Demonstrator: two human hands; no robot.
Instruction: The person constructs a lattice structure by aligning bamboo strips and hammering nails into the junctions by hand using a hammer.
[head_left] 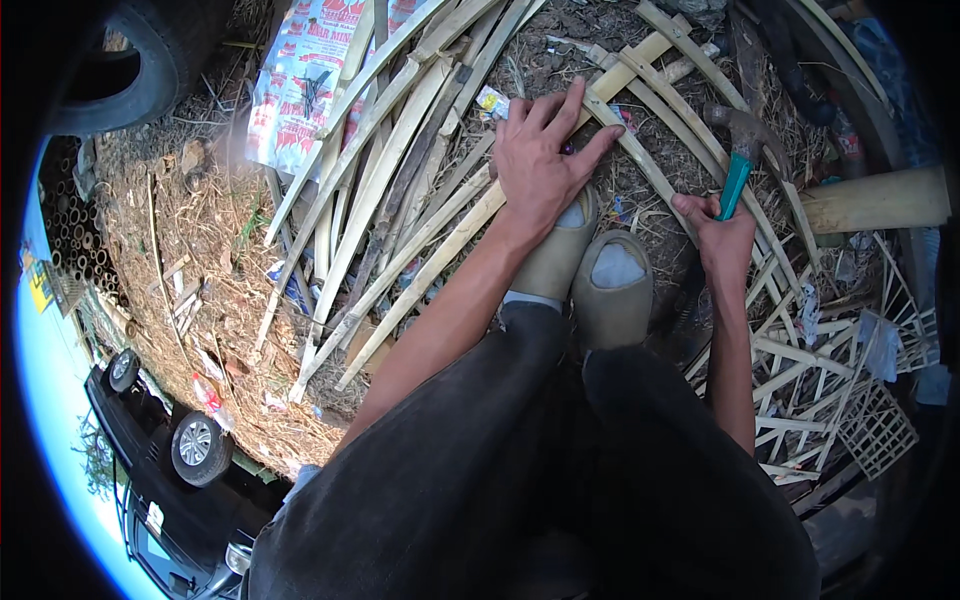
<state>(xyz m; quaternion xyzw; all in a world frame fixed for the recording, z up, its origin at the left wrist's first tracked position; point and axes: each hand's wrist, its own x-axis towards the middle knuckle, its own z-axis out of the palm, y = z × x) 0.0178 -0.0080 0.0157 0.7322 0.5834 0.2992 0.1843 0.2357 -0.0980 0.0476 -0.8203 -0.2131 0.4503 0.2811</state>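
Observation:
My left hand (540,150) lies over a long bamboo strip (445,250) that runs up to the right, its fingers spread and the thumb apart. Just beside the thumb and index finger, another bamboo strip (645,165) crosses it near its upper end. My right hand (722,240) is closed round the green handle of a hammer (737,185), whose dark metal head points away from me. The thumb of that hand lies close to the lower end of the crossing strip; whether it presses on it I cannot tell.
Loose bamboo strips (365,215) lie on my left, partly over a printed plastic sack (300,90). A thick bamboo pole (880,200) and a lattice of thin strips (800,390) are on the right. Tyres (150,85) stand far left, a black vehicle (160,480) lower left.

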